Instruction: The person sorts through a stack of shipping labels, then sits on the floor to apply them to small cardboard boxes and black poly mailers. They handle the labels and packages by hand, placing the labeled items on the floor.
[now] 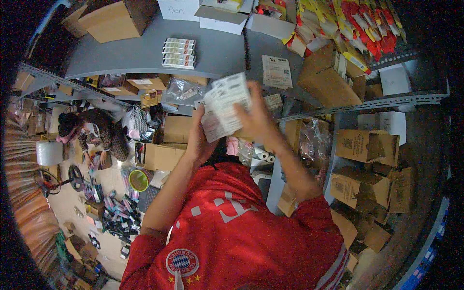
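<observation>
A small stack of white printed paper sheets is held up over the front edge of the grey shelf. Along its left edge my left hand is closed on the sheets. My right hand, smeared by motion, has its thumb over the right side of the top sheet and its fingers along the edge. The upper sheet is blurred and sits askew over the lower ones. Another printed sheet lies on the shelf to the right. Behind my hands, several slim white boxes lie in a neat row.
An open cardboard box stands on the grey shelf, near red and yellow packets. More cartons fill the racks at right. At lower left a person crouches among scattered goods and a green-rimmed basket.
</observation>
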The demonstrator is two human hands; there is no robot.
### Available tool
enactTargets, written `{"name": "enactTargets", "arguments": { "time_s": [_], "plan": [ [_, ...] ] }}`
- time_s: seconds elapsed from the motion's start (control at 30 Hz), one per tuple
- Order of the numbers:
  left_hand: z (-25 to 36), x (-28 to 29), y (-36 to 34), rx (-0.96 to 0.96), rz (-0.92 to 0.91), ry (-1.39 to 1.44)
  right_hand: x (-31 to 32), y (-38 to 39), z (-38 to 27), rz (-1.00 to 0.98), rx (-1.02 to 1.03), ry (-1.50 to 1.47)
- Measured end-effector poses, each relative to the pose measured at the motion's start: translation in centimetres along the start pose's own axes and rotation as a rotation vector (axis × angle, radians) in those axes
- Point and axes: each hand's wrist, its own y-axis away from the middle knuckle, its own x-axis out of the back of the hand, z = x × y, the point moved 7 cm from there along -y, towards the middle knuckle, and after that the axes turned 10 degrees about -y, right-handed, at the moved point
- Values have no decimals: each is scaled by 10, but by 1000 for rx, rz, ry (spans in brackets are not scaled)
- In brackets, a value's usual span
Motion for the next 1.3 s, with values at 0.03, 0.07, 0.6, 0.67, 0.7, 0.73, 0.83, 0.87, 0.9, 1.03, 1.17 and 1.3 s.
{"name": "enactTargets", "arguments": {
  "time_s": [0.03,0.07,0.6,0.67,0.7,0.73,0.83,0.87,0.9,1.03,1.17,1.3],
  "plan": [
    [-2,6,-3,-2,58,-35,-20,4,5,-55,-23,-70],
    [-2,9,-6,-24,83,-73,-35,7,14,-97,-121,-71],
    [-8,24,-16,-5,-51,53,91,-65,37,-122,89,1054],
    [-8,23,-15,-20,-66,26,91,-66,40,-126,71,986],
    [-9,23,-15,-16,-64,4,90,-65,42,-139,40,974],
    [-10,21,-14,-7,-73,26,87,-63,38,-128,94,966],
    [-13,19,-12,35,-91,45,80,-50,33,-90,222,938],
    [-11,19,-11,9,-87,8,79,-46,34,-72,252,931],
    [-9,18,-10,-29,-115,-14,77,-44,35,-55,282,924],
    [-17,19,-12,54,-146,57,73,-38,39,-44,298,1051],
    [-21,17,-19,45,-161,8,53,-18,20,-150,157,719],
    [-25,13,-16,125,-125,-74,-9,14,-21,-214,407,585]
  ]
}}
